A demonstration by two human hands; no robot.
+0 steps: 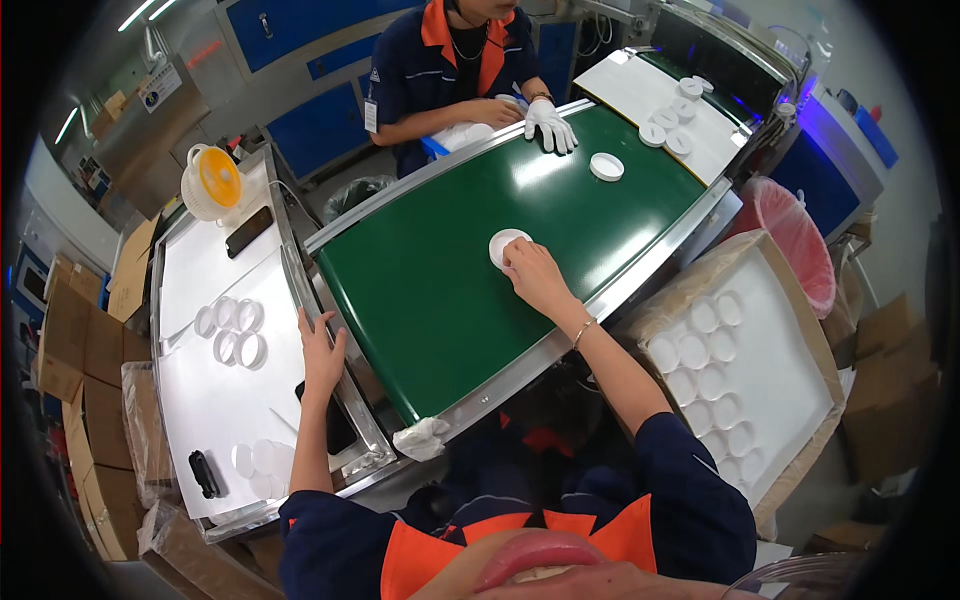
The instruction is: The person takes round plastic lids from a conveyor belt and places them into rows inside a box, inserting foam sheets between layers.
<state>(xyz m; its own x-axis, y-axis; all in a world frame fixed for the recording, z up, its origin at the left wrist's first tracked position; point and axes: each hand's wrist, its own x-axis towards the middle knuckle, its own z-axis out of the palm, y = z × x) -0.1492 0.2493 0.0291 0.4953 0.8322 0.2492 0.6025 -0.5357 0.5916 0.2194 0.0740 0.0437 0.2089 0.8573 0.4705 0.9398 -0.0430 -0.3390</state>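
Observation:
My right hand [538, 278] reaches over the green conveyor belt [430, 320]. Its fingers are closed on the near right rim of a shallow, round white lid [499, 247], which they partly cover. Farther up the belt lies a second white lid [607, 167], apart from any hand. My left hand [322, 352] is at the right edge of the white side table [215, 400], fingers spread and holding nothing. Left of it, several white lids [249, 349] stand grouped on that table.
Across the belt a co-worker's white-gloved hand [550, 127] rests on its far side. Several white discs [666, 119] sit on the white plate at the belt's far right end. A box [775, 350] at right holds rows of lids. A phone [249, 232] and fan [213, 183] occupy the side table.

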